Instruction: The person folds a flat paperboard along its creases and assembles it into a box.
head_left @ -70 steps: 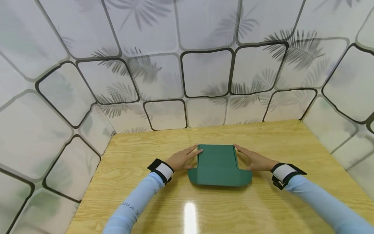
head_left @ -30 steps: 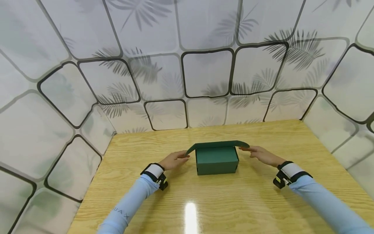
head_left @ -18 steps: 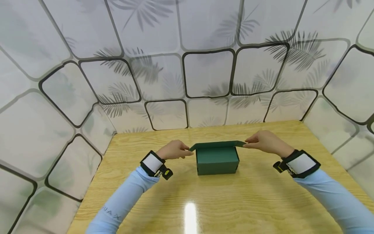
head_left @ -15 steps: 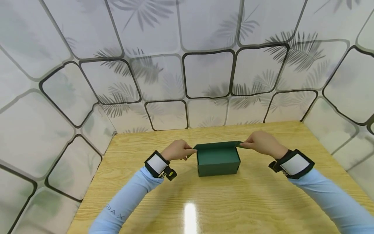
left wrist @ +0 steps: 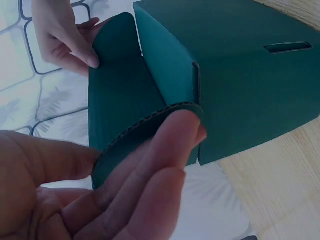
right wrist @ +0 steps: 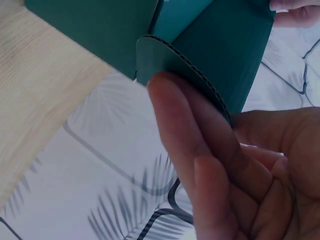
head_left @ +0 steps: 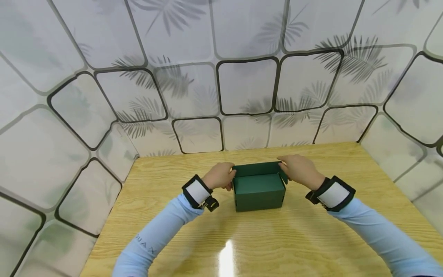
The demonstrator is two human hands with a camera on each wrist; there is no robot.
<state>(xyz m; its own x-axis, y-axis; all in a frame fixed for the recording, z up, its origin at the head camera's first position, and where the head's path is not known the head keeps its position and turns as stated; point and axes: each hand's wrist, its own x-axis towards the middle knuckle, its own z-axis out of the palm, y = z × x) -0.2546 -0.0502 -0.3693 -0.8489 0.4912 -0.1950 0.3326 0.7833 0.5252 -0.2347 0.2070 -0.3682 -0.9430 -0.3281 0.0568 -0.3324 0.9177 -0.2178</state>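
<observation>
A green cardboard box (head_left: 259, 201) sits on the wooden table, its front wall facing me. Along its far top edge a flap (head_left: 257, 169) stands raised, with a rounded tab at each end. My left hand (head_left: 219, 176) grips the flap's left end; in the left wrist view its fingers lie along the outside of the tab (left wrist: 137, 125), thumb at the fold. At the other end my right hand (head_left: 300, 169) holds the right tab (right wrist: 157, 57) the same way, fingers outside and thumb at the corner. Both tabs are bent inward toward the box's sides.
The wooden table (head_left: 166, 173) reaches back to a patterned white curtain (head_left: 245, 88) that hangs behind it and on both sides. A bright light reflection (head_left: 226, 257) shows on the table in front of the box.
The flap has gone from lying out toward me to standing at the box's far edge. Both hands have moved inward along it, and the tabs have bent from spread outward to folded in.
</observation>
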